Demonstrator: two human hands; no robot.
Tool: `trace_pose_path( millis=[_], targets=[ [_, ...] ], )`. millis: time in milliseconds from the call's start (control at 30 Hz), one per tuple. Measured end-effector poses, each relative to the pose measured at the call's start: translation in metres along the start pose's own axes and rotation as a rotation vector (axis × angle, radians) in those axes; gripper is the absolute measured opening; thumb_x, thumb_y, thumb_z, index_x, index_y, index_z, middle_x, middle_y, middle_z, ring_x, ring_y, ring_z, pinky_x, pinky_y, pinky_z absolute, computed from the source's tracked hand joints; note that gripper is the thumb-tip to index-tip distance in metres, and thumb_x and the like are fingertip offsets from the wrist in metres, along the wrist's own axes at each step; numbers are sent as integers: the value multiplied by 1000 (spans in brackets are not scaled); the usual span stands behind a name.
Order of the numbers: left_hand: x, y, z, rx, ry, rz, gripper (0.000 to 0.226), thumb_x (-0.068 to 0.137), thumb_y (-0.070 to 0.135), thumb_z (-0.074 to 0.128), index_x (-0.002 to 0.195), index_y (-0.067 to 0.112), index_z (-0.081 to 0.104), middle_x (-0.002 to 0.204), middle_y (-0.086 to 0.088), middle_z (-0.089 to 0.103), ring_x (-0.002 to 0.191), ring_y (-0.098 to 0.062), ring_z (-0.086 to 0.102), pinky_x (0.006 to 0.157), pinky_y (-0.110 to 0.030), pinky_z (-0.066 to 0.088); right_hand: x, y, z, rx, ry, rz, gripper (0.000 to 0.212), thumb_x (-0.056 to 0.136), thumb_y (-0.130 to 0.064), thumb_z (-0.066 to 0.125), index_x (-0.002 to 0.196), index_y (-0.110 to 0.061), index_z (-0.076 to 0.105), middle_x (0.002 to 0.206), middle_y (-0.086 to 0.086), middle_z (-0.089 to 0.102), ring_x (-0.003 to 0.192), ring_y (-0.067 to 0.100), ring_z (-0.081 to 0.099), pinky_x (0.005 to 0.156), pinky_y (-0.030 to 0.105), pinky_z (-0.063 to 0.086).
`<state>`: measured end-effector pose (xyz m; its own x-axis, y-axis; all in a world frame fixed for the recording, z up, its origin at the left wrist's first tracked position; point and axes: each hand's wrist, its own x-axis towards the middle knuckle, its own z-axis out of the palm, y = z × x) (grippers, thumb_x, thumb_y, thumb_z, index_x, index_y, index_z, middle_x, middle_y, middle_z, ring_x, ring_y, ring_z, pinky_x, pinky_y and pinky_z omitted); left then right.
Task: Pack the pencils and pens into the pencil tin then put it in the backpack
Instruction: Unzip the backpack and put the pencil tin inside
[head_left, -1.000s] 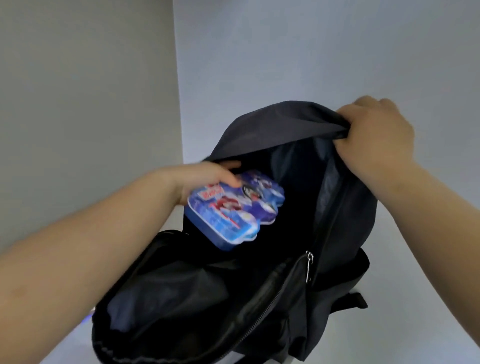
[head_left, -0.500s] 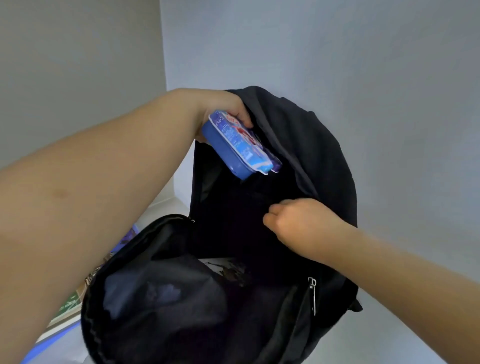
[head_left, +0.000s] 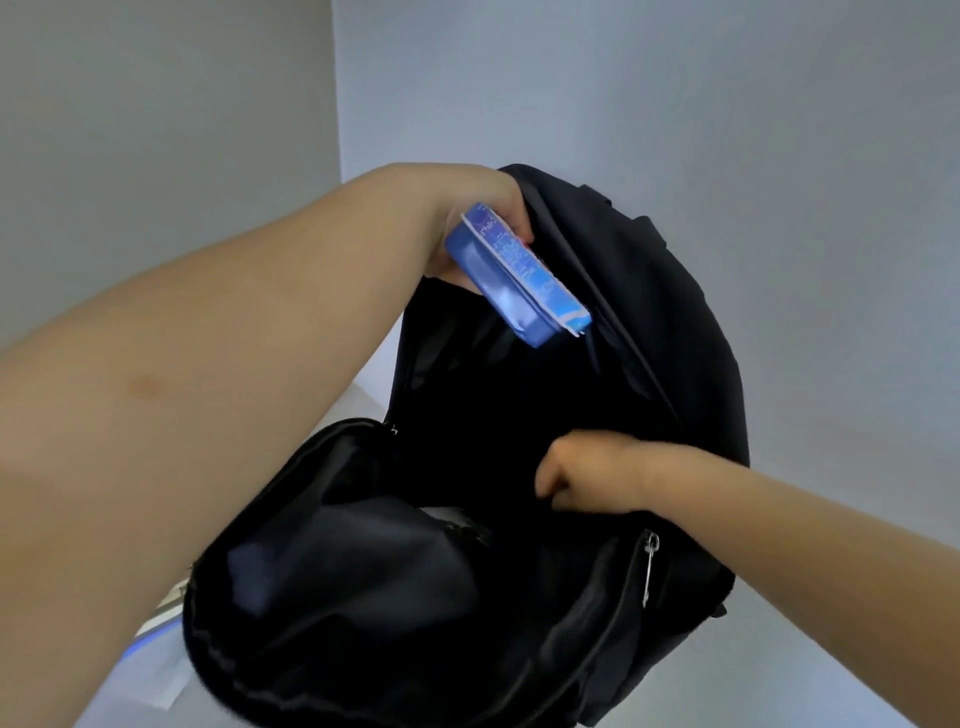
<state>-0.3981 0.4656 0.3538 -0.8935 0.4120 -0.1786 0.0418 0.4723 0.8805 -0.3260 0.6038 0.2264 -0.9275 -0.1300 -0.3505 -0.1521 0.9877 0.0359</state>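
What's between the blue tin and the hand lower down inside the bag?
Only the dark open inside of the backpack lies between the tin and the right hand; the head view shows nothing else there.

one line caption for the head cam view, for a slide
Left hand holds the blue pencil tin tilted over the open black backpack while the right hand reaches into its main compartment.

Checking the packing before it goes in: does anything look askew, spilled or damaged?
Nothing spilled or damaged. The blue metal pencil tin, gripped by the left hand, is steeply tilted over the open black fabric backpack; the right hand grips the bag's inner fabric.
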Motion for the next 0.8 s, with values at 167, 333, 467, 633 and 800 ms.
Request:
trace_pose_path(
  millis=[167,333,467,633,800],
  targets=[
    [-2,-1,1,-12,2,-9,33,89,13,44,56,7,45,49,-8,54,22,-12,49,29,-10,41,-5,-5,-3,-32,-64,-79,28,86,-15,52,112,-21,64,120,0,65,108,20,58,81,21,42],
    [-1,-1,1,12,5,-47,30,88,19,47,60,7,51,61,-6,57,37,-13,57,36,-11,45,-22,6,-21,-236,322,-252,25,83,-18,51,103,-15,66,96,10,72,92,29,65,80,35,52],
    [-1,-6,0,-65,-18,-55,29,88,20,48,62,7,51,60,-7,59,47,-14,58,35,-12,45,-33,30,-45,-370,939,-339,36,70,-10,36,81,-5,70,68,15,72,72,35,70,74,40,56],
    [4,-27,9,-209,-105,-50,21,89,12,41,71,11,51,65,-6,59,37,-9,59,43,-10,47,-39,56,-53,-132,959,-210,40,64,-6,25,82,8,58,88,31,66,91,47,64,74,37,53],
    [9,-65,40,-241,-222,-128,22,91,5,38,75,16,50,75,-4,55,34,-4,58,39,-10,46,-35,71,-56,28,980,-158,40,66,4,34,100,9,55,112,29,59,107,44,54,91,42,43]
  ],
)
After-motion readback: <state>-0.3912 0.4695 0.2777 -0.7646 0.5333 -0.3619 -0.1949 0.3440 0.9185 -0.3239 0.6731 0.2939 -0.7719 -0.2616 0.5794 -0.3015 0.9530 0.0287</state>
